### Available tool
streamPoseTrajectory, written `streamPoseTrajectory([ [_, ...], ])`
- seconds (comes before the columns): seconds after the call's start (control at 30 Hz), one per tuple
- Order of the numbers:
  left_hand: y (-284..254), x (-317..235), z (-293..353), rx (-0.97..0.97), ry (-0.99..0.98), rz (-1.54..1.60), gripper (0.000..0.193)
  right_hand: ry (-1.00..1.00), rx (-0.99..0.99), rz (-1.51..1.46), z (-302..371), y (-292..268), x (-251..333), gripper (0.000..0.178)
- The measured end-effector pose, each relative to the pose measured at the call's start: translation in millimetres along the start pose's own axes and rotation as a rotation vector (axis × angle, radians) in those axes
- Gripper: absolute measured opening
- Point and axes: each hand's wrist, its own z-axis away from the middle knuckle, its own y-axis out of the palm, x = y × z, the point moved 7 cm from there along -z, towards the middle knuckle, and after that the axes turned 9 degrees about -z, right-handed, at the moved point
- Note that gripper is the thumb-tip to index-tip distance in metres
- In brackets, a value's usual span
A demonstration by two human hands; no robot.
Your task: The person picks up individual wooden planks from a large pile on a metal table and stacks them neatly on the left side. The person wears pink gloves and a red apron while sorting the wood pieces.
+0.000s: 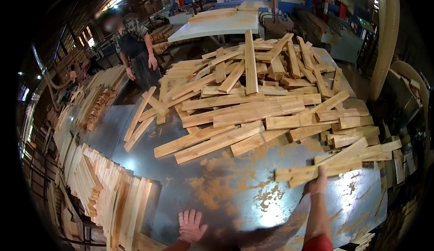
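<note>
My left hand [191, 226], in a pale glove, rests near the front edge of the metal table [181, 183] with its fingers spread. It holds nothing. To the right, my right hand [319, 184] is closed on the near edge of a wooden board [296, 177]. Another board [355, 150] lies slanted across it, and more overlap behind. The fingertips of the right hand are partly hidden by the wood. Beyond both hands a large, loose pile of boards [257, 111] lies at many angles across the table.
Neat rows of boards [129, 206] stand close together at the left. Sawdust [217, 174] is scattered over the table's middle. A person [135, 47] in a dark apron stands at the far left. Behind the pile is a pale table [217, 25]; a ribbed hose [386, 38] hangs at right.
</note>
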Motion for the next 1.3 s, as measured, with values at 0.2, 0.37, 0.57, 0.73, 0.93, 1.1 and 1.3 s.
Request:
streamPoseTrajectory([
  [0.2,-6.8,6.4,-7.3,0.031,-0.022,0.118,0.075,0.135,-0.026,0.211,170.7,-9.5,-60.5,0.055],
  [0.37,-42.7,5.2,-11.5,0.409,-0.05,0.598,0.094,0.094,-0.039,0.343,283.9,15.2,-119.0,0.047],
  [0.57,-72.4,1.2,19.0,0.463,0.076,0.322,0.08,0.442,0.407,1.18,435.8,3.5,-271.4,0.039],
  [0.73,-25.0,82.9,68.2,0.48,-0.201,0.339,0.06,0.555,0.846,1.176,490.7,54.4,-280.7,0.054],
  [0.93,-14.9,200.2,157.0,0.081,-0.417,0.098,0.058,0.329,0.465,1.057,386.0,44.1,-182.6,0.072],
  [1.1,31.9,276.6,185.1,0.237,-0.613,-0.034,0.097,-0.111,0.179,1.157,255.5,11.6,-65.8,0.072],
  [1.3,16.7,232.1,144.4,0.147,-0.56,-0.334,0.096,-0.258,-0.446,0.935,143.4,-18.9,19.7,0.094],
])
